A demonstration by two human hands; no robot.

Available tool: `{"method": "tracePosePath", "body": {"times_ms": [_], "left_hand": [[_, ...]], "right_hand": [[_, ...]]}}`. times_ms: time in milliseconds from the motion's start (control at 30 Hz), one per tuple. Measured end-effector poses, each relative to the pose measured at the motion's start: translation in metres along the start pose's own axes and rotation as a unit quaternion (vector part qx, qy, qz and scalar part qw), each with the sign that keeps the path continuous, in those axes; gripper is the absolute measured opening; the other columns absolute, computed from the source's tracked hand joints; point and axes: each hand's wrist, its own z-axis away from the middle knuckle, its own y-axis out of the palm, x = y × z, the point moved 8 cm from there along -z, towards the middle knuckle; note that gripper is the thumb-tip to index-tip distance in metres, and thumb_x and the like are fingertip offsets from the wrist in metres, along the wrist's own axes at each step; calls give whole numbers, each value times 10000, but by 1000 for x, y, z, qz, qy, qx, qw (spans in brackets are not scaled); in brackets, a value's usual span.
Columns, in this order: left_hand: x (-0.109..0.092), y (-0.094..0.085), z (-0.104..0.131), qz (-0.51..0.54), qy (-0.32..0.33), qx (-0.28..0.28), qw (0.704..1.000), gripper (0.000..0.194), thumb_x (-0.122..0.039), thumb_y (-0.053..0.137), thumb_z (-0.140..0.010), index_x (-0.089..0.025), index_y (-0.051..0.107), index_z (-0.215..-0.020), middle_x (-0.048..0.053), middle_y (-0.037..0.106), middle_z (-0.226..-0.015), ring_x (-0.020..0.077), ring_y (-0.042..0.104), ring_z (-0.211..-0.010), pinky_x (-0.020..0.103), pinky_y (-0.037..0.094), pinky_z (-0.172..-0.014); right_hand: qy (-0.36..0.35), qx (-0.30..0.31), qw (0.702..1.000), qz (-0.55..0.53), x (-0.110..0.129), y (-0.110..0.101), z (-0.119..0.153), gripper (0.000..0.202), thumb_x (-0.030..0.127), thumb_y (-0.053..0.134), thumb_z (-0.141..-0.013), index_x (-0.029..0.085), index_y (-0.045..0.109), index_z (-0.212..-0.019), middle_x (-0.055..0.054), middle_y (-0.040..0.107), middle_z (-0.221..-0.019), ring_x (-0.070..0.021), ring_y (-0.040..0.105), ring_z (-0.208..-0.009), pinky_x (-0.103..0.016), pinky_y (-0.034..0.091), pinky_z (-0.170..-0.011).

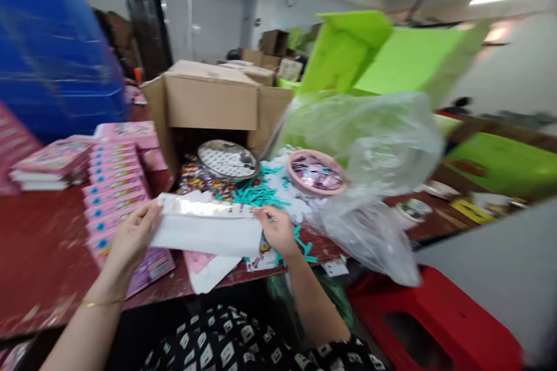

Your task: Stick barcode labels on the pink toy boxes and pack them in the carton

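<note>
Stretched between my hands is a long white sheet (209, 235) with a shiny, clear strip along its upper edge; I cannot tell exactly what it is. My left hand (138, 226) pinches its left end, and my right hand (276, 229) pinches the upper right corner. Below it, partly hidden, lie a pink-and-white paper (211, 272) and a small printed card (261, 261). Behind the sheet are teal strips (261, 194), a round metal tray (228, 160) of white patterned pieces, and a pink basket (316, 172) of shiny purple packets. A fanned row of pink booklets (115, 191) lies beside my left hand.
An open cardboard box (211, 98) stands behind the tray, with small multicoloured pieces (195, 178) at its mouth. A clear plastic bag (378, 151) hangs over the table's right side before a green box (413, 58). A red stool (439, 313) stands at lower right.
</note>
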Motion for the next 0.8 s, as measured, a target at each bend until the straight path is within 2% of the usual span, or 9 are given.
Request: {"method": "tracePosePath", "body": {"times_ms": [100,167,233,333,433,533,600,667,800], "left_hand": [[32,-15,15,209,-11,-43,977,864,-768,791,-478,-147,712,-1072,124,712,-1118,255,663,-992,292,567,-741],[53,-2,31,272,-38,-18,961,943,-798,783,-435,-144,702,-1109,174,641,-1278,335,553,-1236,399,522,-948],[64,18,44,299,-60,16,952,934,-733,851,-386,-147,703,-1099,176,648,-1265,369,479,-1315,452,449,-1048],[66,35,47,308,-69,7,949,744,-467,949,-481,-160,693,-1109,131,704,-1167,331,564,-1232,439,436,-1066],[60,32,40,283,-55,-73,955,562,-236,939,-547,-136,702,-1047,93,747,-1011,248,685,-995,357,518,-956],[52,24,36,261,-9,-132,956,445,-204,928,-557,-130,716,-942,72,755,-938,208,702,-891,295,556,-869],[49,20,35,247,13,-149,957,412,-210,930,-551,-137,726,-901,64,757,-929,196,701,-881,267,562,-854],[49,19,34,235,16,-157,959,397,-218,937,-539,-137,737,-872,64,758,-926,187,699,-867,247,568,-843],[47,18,39,216,-2,-183,959,435,-211,948,-490,-137,733,-860,63,751,-955,178,693,-837,231,593,-789]], "right_hand": [[27,8,999,-19,-9,24,1,395,430,518,-907,189,516,-594,40,412,-525,-107,403,-512,-240,324,-506],[43,37,998,-39,-11,45,4,404,453,516,-906,187,522,-603,42,399,-527,-103,378,-504,-240,306,-489],[49,82,994,-61,-10,68,7,413,477,519,-904,184,536,-613,33,436,-538,-106,397,-514,-239,313,-489],[49,135,986,-84,-5,94,9,432,491,517,-908,184,534,-605,21,471,-540,-114,440,-525,-238,336,-496],[33,152,985,-77,1,103,9,469,478,497,-923,188,514,-555,15,470,-511,-117,453,-506,-242,344,-485],[30,159,982,-92,1,101,7,443,450,500,-930,188,587,-584,-1,542,-524,-131,511,-512,-252,403,-508],[37,141,983,-116,-1,93,3,266,407,587,-890,189,695,-781,-27,656,-671,-151,579,-592,-271,467,-572],[20,114,985,-130,1,83,-2,163,333,674,-835,204,722,-923,-47,703,-826,-171,619,-706,-298,504,-664],[-49,112,979,-165,17,74,-7,75,259,713,-821,212,716,-764,-48,689,-832,-191,635,-866,-345,498,-847]]}}
